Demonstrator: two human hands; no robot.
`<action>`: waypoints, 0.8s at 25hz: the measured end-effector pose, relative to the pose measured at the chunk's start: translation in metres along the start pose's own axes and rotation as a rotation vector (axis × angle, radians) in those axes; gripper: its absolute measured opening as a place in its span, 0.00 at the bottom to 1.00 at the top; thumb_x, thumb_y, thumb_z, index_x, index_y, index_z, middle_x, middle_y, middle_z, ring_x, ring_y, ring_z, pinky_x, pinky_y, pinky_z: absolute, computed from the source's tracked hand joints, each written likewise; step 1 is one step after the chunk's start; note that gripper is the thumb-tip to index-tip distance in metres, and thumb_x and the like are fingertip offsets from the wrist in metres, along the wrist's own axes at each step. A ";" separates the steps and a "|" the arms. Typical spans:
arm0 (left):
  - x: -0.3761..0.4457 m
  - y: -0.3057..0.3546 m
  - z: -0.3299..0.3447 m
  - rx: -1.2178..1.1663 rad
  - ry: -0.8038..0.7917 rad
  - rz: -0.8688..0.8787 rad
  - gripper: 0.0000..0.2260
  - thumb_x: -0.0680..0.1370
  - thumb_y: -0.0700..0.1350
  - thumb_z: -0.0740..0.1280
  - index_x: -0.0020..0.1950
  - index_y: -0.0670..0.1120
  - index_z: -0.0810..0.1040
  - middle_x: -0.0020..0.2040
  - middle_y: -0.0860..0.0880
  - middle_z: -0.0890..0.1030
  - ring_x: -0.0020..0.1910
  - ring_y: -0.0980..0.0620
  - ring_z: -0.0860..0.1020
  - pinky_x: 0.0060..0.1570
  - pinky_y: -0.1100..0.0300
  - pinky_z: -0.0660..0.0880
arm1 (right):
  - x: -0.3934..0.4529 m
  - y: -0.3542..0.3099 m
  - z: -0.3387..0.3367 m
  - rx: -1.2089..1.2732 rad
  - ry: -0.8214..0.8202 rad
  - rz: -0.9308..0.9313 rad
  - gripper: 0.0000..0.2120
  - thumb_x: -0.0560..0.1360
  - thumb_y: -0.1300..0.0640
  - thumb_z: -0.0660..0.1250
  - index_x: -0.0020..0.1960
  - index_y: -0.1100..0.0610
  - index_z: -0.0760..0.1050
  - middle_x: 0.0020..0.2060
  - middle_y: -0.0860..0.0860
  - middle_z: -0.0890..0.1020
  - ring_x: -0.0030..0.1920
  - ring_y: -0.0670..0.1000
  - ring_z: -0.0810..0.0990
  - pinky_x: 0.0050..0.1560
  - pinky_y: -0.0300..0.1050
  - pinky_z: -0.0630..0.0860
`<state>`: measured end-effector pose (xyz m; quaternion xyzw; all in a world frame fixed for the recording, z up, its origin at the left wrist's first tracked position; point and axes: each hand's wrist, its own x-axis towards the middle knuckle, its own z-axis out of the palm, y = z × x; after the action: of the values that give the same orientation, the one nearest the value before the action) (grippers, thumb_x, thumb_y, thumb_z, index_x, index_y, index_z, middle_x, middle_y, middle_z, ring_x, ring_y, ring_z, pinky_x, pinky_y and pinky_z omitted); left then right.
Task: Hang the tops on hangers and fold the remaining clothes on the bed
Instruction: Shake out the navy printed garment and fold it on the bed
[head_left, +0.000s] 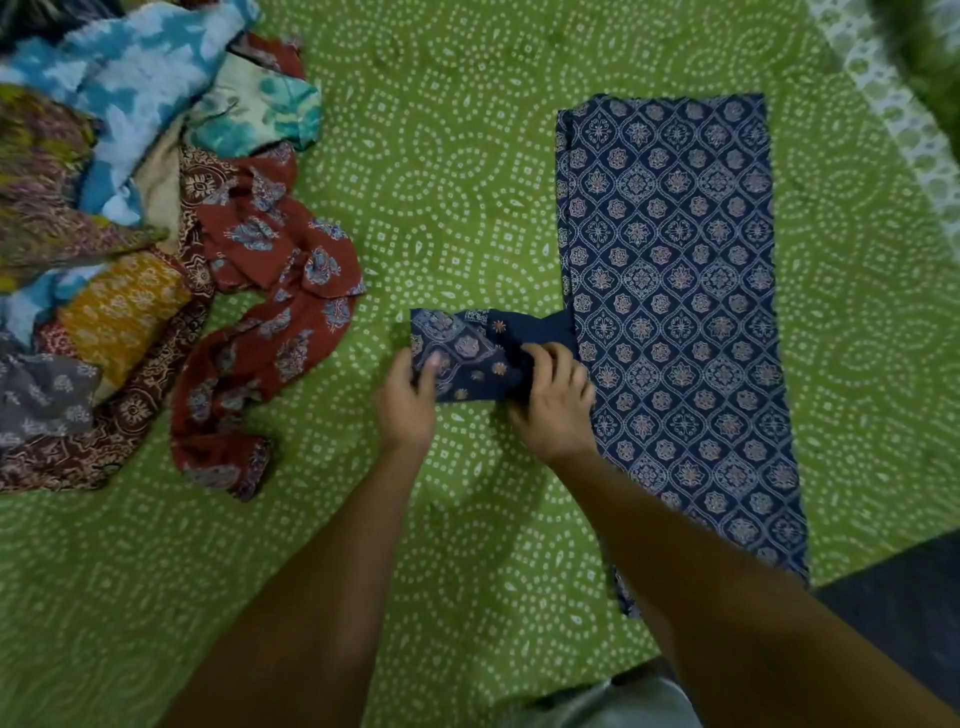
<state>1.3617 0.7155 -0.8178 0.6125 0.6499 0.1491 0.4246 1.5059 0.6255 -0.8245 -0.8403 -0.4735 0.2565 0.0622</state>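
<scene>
A heap of loose crumpled clothes (104, 234) is lying at the left of the bed, on its green bedsheet with a white dotted swirl print (441, 156); its pieces are overlapping too much to count surely, though a light blue and white blotched cloth (135, 67), a mustard yellow printed piece (119, 306) and a rust-red garment with blue flower motifs (280, 312) are showing among them, the red one trailing out toward the middle. Nothing is lying between that heap and the one navy blue cotton garment printed with pale medallions in a lattice (675, 312), which is lying flat as a long, straight-edged rectangle on the right half of the bed. Its single sleeve (467, 353) is sticking out sideways to the left, creased and doubled. Two bare hands are working on that sleeve: the left hand (408, 400) is pinching its outer end with the thumb on top, and the right hand (556, 400) is gripping it with curled fingers close to the garment's body.
</scene>
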 end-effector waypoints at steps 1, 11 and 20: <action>-0.005 -0.003 -0.006 0.033 0.010 0.022 0.15 0.81 0.50 0.61 0.54 0.38 0.76 0.42 0.44 0.80 0.35 0.55 0.72 0.33 0.62 0.64 | -0.002 -0.001 0.000 -0.004 0.011 0.055 0.34 0.73 0.48 0.67 0.74 0.52 0.56 0.70 0.56 0.60 0.67 0.57 0.60 0.66 0.57 0.60; -0.047 -0.031 -0.026 -0.011 -0.300 -0.337 0.09 0.78 0.39 0.66 0.38 0.38 0.77 0.29 0.47 0.78 0.22 0.60 0.76 0.26 0.65 0.76 | -0.025 0.005 0.019 -0.310 0.066 -0.330 0.18 0.69 0.66 0.63 0.57 0.58 0.66 0.50 0.58 0.75 0.44 0.57 0.78 0.39 0.50 0.77; -0.023 -0.020 0.001 0.513 0.113 -0.281 0.23 0.79 0.53 0.62 0.67 0.39 0.66 0.64 0.38 0.71 0.60 0.41 0.72 0.52 0.50 0.72 | -0.011 0.001 0.010 -0.055 -0.064 -0.331 0.14 0.75 0.54 0.59 0.57 0.59 0.72 0.52 0.56 0.76 0.50 0.55 0.75 0.50 0.50 0.74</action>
<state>1.3461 0.6901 -0.8243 0.5947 0.7673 -0.0464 0.2357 1.4967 0.6145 -0.8294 -0.7438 -0.6139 0.2562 0.0653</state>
